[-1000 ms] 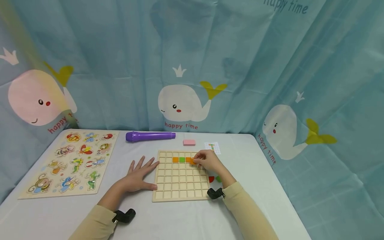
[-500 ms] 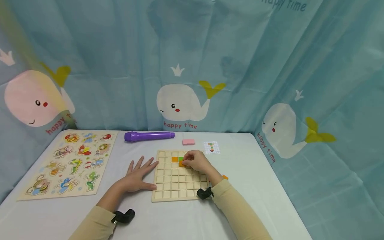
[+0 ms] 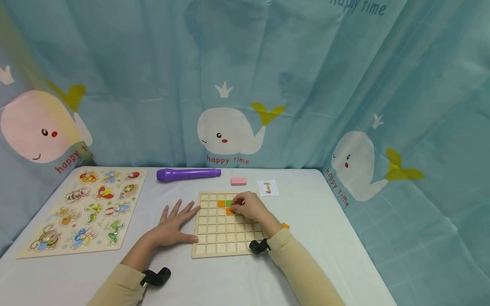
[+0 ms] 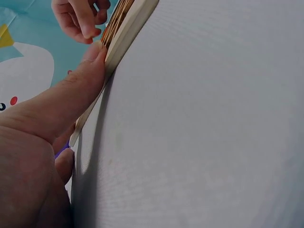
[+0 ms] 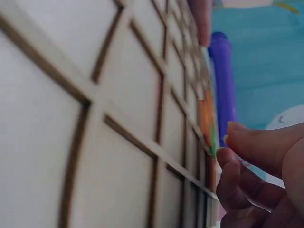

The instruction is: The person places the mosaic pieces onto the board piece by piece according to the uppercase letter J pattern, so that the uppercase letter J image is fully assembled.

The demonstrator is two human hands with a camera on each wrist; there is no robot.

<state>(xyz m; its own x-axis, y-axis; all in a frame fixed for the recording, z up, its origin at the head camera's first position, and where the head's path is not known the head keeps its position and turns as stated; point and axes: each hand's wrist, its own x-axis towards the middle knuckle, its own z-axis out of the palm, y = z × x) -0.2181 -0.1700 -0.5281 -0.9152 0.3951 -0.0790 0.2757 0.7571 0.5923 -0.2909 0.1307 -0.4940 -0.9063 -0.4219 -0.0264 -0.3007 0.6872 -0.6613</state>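
Observation:
My left hand [image 3: 174, 227] lies with fingers spread at the left side of the wooden grid board [image 3: 214, 250]; its thumb rests on the board's edge in the left wrist view. In one row sit an orange tile [image 3: 221, 203] and a green tile [image 3: 229, 203]; my right hand [image 3: 252, 208] covers what is right of them. Another orange tile [image 3: 229, 211] sits just below the green one, right at the right hand's fingertips. In the right wrist view, the right thumb [image 5: 259, 145] and forefinger stand slightly apart, with no tile showing between them.
A pattern card [image 3: 268, 188] and a pink block [image 3: 238, 181] lie behind the board. Further left is a purple toy microphone [image 3: 187, 174]. An insect puzzle board [image 3: 72, 250] covers the table's left side. An orange piece [image 3: 286, 225] peeks out beside my right sleeve.
My right hand has carried an orange tile leftward from the row's right end to below the green tile, where it now sits lower. The left hand has stayed at the board's edge.

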